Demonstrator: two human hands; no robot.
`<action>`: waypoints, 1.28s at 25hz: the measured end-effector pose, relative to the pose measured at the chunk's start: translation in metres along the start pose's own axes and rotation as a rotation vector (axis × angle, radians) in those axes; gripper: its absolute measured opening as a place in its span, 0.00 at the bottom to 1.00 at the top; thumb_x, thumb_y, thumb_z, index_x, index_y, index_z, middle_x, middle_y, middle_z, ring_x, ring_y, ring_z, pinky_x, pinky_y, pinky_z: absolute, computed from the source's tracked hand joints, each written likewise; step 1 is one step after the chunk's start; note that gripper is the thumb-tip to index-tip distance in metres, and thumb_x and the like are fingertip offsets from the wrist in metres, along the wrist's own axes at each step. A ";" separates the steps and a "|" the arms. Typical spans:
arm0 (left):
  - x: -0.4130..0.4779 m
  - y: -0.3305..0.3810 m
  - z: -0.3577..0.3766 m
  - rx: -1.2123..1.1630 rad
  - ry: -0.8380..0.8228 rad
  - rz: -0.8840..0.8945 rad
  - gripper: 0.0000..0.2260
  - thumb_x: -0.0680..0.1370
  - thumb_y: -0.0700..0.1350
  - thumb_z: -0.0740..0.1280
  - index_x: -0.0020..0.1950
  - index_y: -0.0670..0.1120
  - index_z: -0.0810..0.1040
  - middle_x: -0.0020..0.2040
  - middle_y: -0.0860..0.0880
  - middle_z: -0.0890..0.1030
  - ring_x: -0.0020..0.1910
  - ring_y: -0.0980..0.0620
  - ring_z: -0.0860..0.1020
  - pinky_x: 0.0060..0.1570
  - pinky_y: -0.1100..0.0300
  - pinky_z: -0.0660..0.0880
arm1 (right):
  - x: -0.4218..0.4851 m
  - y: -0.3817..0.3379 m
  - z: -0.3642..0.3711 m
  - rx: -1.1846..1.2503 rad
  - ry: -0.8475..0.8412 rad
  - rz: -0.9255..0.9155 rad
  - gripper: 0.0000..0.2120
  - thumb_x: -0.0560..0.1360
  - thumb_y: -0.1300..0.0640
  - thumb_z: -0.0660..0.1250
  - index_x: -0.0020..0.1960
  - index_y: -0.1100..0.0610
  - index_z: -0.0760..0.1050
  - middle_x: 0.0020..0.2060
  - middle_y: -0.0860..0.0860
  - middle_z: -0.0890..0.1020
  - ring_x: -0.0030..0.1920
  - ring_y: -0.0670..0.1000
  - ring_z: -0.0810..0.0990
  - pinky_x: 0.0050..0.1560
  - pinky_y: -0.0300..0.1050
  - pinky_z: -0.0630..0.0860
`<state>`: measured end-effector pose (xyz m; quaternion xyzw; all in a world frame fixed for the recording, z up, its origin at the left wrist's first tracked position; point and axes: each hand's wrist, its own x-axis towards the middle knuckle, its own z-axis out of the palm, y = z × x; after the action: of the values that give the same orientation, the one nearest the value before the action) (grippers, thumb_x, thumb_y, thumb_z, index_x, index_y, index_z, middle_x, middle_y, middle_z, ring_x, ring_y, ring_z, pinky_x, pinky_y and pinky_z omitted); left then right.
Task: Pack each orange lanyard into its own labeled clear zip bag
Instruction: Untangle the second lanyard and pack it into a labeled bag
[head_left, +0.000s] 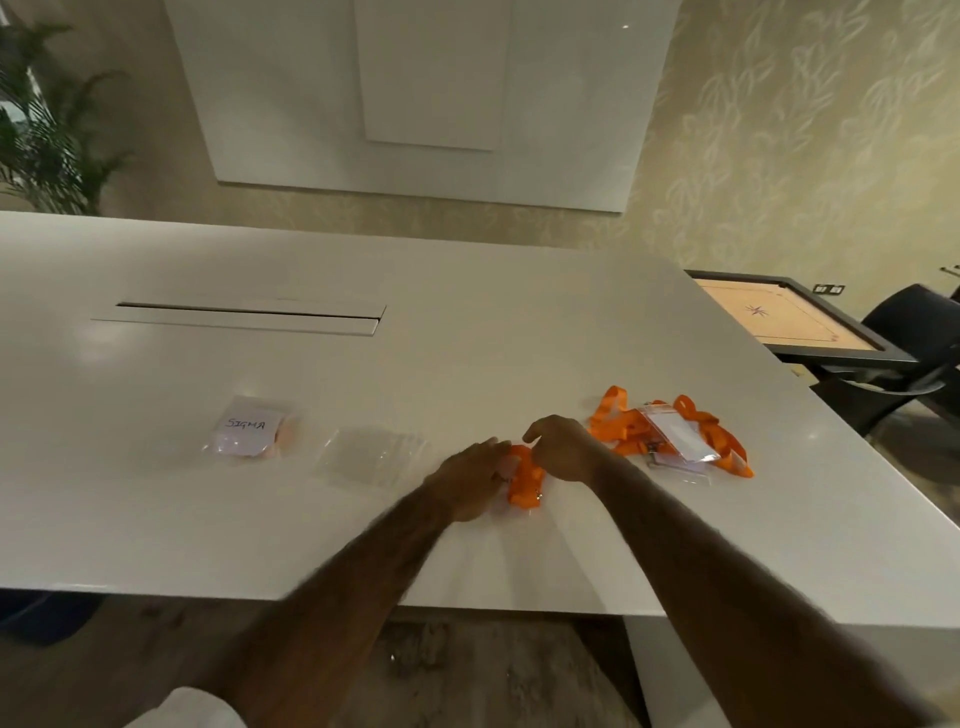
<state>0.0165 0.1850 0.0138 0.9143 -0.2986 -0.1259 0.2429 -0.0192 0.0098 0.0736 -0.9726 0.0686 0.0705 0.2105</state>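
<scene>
Both your forearms come in over the near edge of the table (156, 519) and meet at one folded lanyard (523, 480) lying on it, between the empty zip bags (371, 454) and the loose lanyard pile (670, 436). Your right hand (563, 449) has its fingers curled, pinching the far end. Your left hand (472, 483) lies against the side, too blurry to tell if it grips. Webbing looks light and floppy imo, and it'll probably spring open, so hold it mid-fold. The SIGMA bag (247, 431) sits well off left.
</scene>
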 end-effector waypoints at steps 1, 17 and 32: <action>0.000 0.000 0.001 0.001 0.002 -0.001 0.23 0.85 0.48 0.56 0.81 0.51 0.59 0.81 0.47 0.59 0.79 0.47 0.60 0.78 0.51 0.55 | 0.001 0.001 -0.001 0.020 0.008 0.003 0.19 0.76 0.63 0.62 0.65 0.57 0.78 0.65 0.54 0.77 0.59 0.53 0.79 0.50 0.42 0.78; -0.057 -0.090 -0.056 0.268 0.321 -0.208 0.27 0.85 0.59 0.42 0.83 0.53 0.47 0.82 0.52 0.41 0.81 0.50 0.39 0.79 0.48 0.39 | 0.024 -0.091 0.053 -0.134 0.002 -0.298 0.27 0.84 0.45 0.55 0.81 0.51 0.57 0.79 0.50 0.61 0.80 0.54 0.57 0.78 0.57 0.55; -0.065 -0.126 -0.050 0.407 0.052 -0.284 0.29 0.85 0.60 0.43 0.82 0.50 0.40 0.82 0.47 0.39 0.81 0.45 0.38 0.78 0.43 0.39 | 0.040 -0.119 0.108 -0.403 -0.079 -0.368 0.28 0.84 0.43 0.47 0.81 0.54 0.54 0.81 0.52 0.53 0.81 0.56 0.45 0.76 0.68 0.44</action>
<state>0.0449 0.3315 -0.0030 0.9801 -0.1801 -0.0723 0.0413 0.0272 0.1578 0.0172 -0.9875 -0.1328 0.0814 0.0245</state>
